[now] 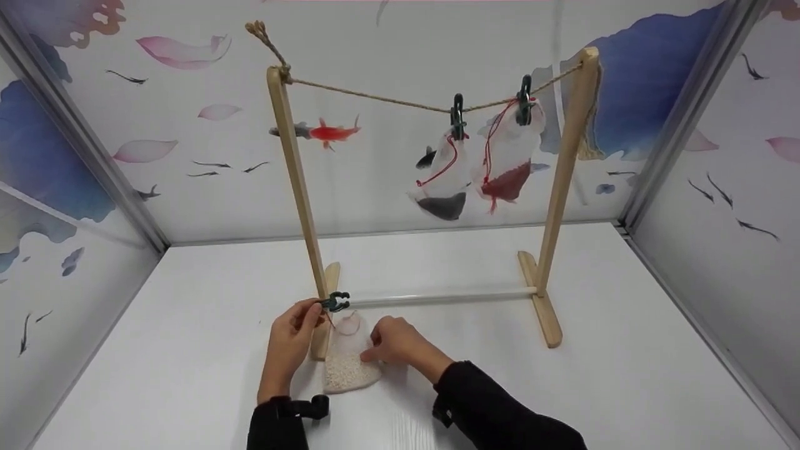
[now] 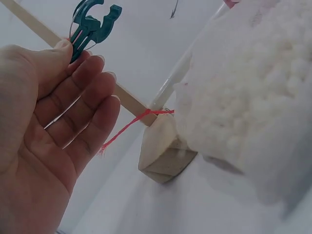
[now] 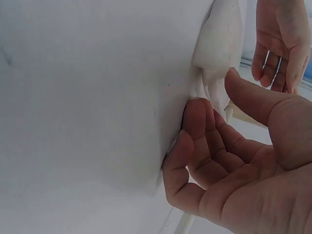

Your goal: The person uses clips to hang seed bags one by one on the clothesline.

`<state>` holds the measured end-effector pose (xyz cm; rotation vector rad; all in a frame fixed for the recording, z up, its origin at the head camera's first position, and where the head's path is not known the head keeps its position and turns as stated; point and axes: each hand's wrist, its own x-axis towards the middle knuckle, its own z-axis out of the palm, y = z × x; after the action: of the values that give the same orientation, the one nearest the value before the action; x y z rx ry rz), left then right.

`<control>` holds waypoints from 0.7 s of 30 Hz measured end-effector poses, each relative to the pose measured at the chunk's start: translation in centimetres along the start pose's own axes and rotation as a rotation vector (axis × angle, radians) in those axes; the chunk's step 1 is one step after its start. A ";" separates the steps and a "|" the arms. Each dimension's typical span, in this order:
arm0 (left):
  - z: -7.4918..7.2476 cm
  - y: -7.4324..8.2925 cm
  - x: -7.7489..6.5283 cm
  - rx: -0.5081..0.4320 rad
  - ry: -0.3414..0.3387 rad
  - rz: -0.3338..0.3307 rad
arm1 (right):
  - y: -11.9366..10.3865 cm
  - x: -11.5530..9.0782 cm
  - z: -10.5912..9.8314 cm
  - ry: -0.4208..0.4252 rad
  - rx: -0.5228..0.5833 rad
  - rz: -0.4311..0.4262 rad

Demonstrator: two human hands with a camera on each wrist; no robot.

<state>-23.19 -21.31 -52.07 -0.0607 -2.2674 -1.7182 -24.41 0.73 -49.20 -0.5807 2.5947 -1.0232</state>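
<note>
My left hand [image 1: 294, 331] pinches a dark green clothespin [image 1: 335, 302] by its handles, its jaws facing right. Below it lies a sheer white drawstring pouch [image 1: 351, 372] with small white beads in its lower part and a thin red cord [image 2: 124, 127]. The fingers of my right hand [image 1: 400, 344] are curled at the right edge of this pouch, thumb over its front. On the rope [image 1: 375, 98] two more sheer pouches hang from dark clothespins, one pouch with dark contents [image 1: 442, 205] and one with red contents [image 1: 507, 182].
A wooden stand holds the rope between its left post [image 1: 294, 181] and right post [image 1: 565, 169]. A white rod [image 1: 437, 297] joins the posts low down, just behind the hands. Printed white panels [image 1: 206, 187] enclose the white table [image 1: 600, 387].
</note>
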 end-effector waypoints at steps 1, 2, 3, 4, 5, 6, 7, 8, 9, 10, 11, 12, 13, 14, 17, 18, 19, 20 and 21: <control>0.0 0.0 0.0 0.006 -0.001 -0.011 | 0.0 0.0 0.1 0.009 -0.007 -0.001; 0.1 0.1 0.1 0.011 -0.002 -0.025 | 0.1 -0.1 0.1 0.021 -0.013 -0.005; 0.1 0.1 0.1 0.019 -0.003 -0.039 | 0.1 -0.2 0.2 0.031 -0.018 -0.012; 0.2 0.2 0.1 0.023 -0.003 -0.052 | 0.3 -0.2 0.2 0.039 -0.019 -0.017; 0.3 0.2 0.1 0.027 -0.005 -0.067 | 0.4 -0.3 0.2 0.046 -0.018 -0.022; 0.3 0.3 0.1 0.031 -0.005 -0.074 | 0.5 -0.3 0.2 0.051 -0.016 -0.027; 0.3 0.3 0.1 0.034 -0.007 -0.081 | 0.6 -0.3 0.2 0.054 -0.013 -0.032; 0.3 0.3 0.0 0.035 -0.010 -0.083 | 0.7 -0.3 0.3 0.053 -0.009 -0.034; 0.3 0.4 0.0 0.035 -0.013 -0.083 | 0.8 -0.3 0.3 0.051 -0.002 -0.035; 0.3 0.4 -0.1 0.031 -0.018 -0.079 | 0.8 -0.3 0.3 0.048 0.008 -0.033; 0.2 0.3 -0.1 0.032 -0.021 -0.074 | 0.8 -0.3 0.4 0.045 0.016 -0.031; 0.2 0.3 -0.1 0.033 -0.024 -0.067 | 0.8 -0.3 0.4 0.041 0.025 -0.030; 0.2 0.3 -0.2 0.034 -0.025 -0.062 | 0.7 -0.3 0.4 0.038 0.030 -0.027; 0.2 0.2 -0.1 0.033 -0.024 -0.060 | 0.7 -0.3 0.4 0.035 0.036 -0.025; 0.2 0.0 -0.1 0.032 -0.016 -0.060 | 0.7 -0.3 0.4 0.035 0.046 -0.027; 0.2 0.0 0.0 0.031 -0.012 -0.061 | 0.8 -0.3 0.4 0.033 0.050 -0.027; 0.2 0.0 0.0 0.033 -0.010 -0.059 | 0.8 -0.3 0.3 0.033 0.055 -0.029; 0.2 0.0 0.0 0.035 -0.009 -0.058 | 0.9 -0.2 0.3 0.034 0.061 -0.032; 0.2 0.1 0.0 0.039 -0.010 -0.054 | 1.0 -0.2 0.3 0.035 0.070 -0.036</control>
<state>-23.20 -21.06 -52.03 -0.0001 -2.3290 -1.7031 -24.36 1.30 -50.03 -0.5995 2.5754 -1.1412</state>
